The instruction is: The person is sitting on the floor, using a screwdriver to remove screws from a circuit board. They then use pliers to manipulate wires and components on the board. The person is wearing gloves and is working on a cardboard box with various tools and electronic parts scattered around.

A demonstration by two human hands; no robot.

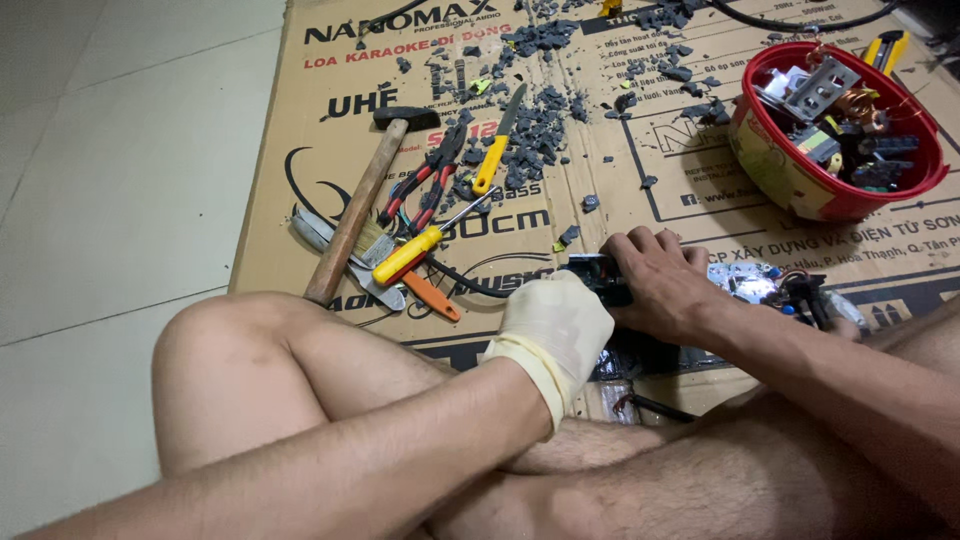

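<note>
My left hand, in a cream glove, is closed around a small black device with a black cable running out to its left. My bare right hand grips the same black device from the right, fingers curled over its top. Both hands meet above a flattened cardboard sheet on the floor. My bent knee rises just left of the gloved hand. Most of the device is hidden under the two hands.
A wooden hammer, red-handled pliers, a yellow-handled screwdriver and a yellow-handled knife lie at left. Dark plastic fragments are scattered at the back. A red bowl of parts stands at right. Pale floor tiles lie left.
</note>
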